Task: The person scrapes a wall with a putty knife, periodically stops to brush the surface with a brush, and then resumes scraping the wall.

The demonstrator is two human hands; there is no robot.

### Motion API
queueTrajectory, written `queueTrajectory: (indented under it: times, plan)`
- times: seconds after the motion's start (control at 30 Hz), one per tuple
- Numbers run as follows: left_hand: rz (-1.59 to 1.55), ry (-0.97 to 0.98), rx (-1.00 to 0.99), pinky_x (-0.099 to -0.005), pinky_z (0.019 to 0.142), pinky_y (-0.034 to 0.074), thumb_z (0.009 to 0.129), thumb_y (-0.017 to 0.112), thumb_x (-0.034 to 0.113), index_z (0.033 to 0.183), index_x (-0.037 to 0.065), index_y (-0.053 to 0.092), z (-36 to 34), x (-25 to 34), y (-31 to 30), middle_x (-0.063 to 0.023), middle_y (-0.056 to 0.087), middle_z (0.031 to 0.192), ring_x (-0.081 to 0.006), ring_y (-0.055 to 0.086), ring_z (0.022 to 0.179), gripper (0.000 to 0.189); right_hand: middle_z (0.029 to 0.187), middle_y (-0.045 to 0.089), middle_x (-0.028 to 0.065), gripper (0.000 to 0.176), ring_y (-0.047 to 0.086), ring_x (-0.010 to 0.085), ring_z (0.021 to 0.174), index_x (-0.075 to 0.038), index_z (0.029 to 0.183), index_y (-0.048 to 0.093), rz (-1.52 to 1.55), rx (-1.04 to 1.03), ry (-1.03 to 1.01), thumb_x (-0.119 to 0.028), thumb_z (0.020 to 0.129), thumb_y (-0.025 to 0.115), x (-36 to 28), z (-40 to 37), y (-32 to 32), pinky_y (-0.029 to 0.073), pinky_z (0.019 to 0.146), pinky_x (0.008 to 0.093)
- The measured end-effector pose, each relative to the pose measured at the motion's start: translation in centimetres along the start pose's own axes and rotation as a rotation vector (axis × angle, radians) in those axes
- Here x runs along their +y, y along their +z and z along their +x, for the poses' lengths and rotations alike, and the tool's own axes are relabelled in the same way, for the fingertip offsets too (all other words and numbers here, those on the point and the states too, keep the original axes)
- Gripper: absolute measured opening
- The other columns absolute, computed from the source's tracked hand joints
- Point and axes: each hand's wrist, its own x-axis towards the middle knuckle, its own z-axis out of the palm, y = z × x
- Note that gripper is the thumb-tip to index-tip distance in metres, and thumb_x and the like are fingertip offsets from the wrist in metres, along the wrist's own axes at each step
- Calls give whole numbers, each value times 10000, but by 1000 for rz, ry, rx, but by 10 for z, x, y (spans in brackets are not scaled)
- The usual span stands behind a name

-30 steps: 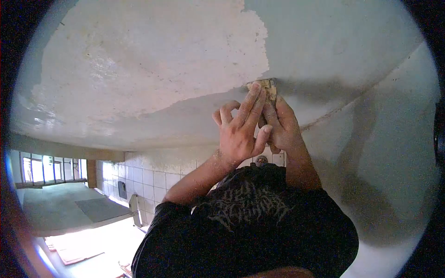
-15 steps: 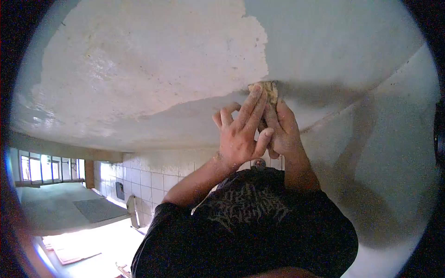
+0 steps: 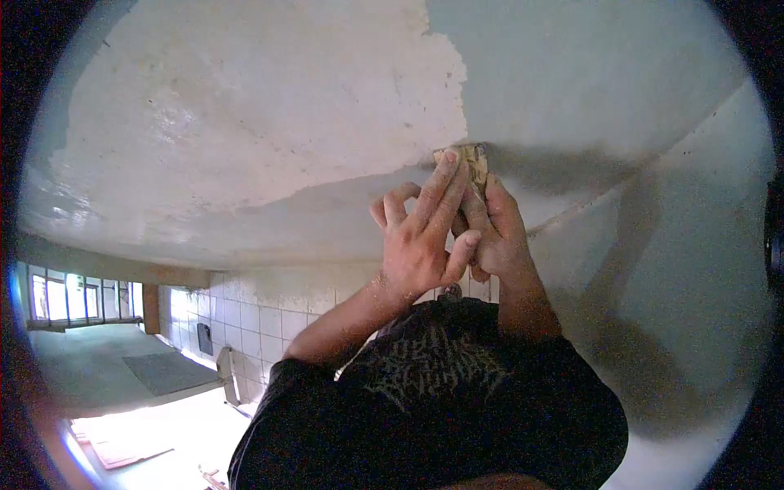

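A putty knife (image 3: 474,158), its blade crusted with yellowish filler, lies against the painted surface at the edge of a pale, rough-edged patch (image 3: 269,98). My right hand (image 3: 500,233) is closed around its handle, which the fingers mostly hide. The index and middle fingers of my left hand (image 3: 418,245) stretch out and press flat on the blade. Its other fingers are bent loosely, and its thumb sticks out beside my right hand. Both hands look dusty.
A seam (image 3: 629,180) runs diagonally where the painted surface meets another wall at right. White tiles (image 3: 261,318) line the wall behind me. At left are a barred window (image 3: 77,296) and a grey panel (image 3: 106,359) by a bright opening.
The view has shifted slightly, so the scene sits a little further left. The hands and putty knife keep nearly the same place on the surface, with the blade tilted a little differently.
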Motion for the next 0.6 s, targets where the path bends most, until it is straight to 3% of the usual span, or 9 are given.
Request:
queueTrajectory:
  times: [0.13,0.2,0.23,0.3,0.4,0.53,0.6]
  plan:
    - [34,22,57,-396,815,279,792,485,438,1259,69,491,9,3,-3,-53,382,1389,-260,420,873,595,823,573,121,375,538,203,626,-23,1245,406,7,-58,62,-257,958,347,-4,7,-1,441,587,337]
    - [40,40,71,-396,815,280,793,484,443,1256,69,493,8,5,-5,-53,383,1388,-260,422,873,595,793,570,121,364,539,220,613,-33,1227,419,78,94,-284,-265,955,354,15,15,9,431,567,351]
    - [62,26,46,-395,814,280,792,485,447,1252,69,496,4,6,-3,-53,385,1386,-259,420,877,595,793,570,121,364,539,220,613,-33,1227,419,76,92,-298,-265,955,354,12,13,6,431,567,351]
    - [89,19,30,-395,813,281,792,486,451,1249,69,498,7,3,-1,-53,386,1385,-258,419,880,595,750,567,119,348,539,260,606,-36,1195,436,124,-5,-25,-275,952,367,1,4,-1,426,558,368]
    - [41,5,41,-394,811,281,796,484,449,1252,69,496,8,4,-1,-51,386,1386,-255,417,885,593,698,552,103,305,526,239,583,-34,1135,460,-90,-2,-32,-264,954,373,5,14,-7,420,540,355]
    - [31,20,39,-389,812,283,780,495,437,1263,67,485,5,1,1,-51,383,1387,-257,415,880,609,679,544,89,264,519,179,578,-35,1089,471,-82,-9,23,-240,959,367,-5,8,-8,418,527,324]
    - [47,16,12,-387,814,284,773,500,433,1267,66,481,2,-2,2,-52,383,1388,-258,414,879,616,653,531,68,258,503,130,549,-30,1094,465,93,-55,42,-226,962,361,6,4,-6,407,491,304]
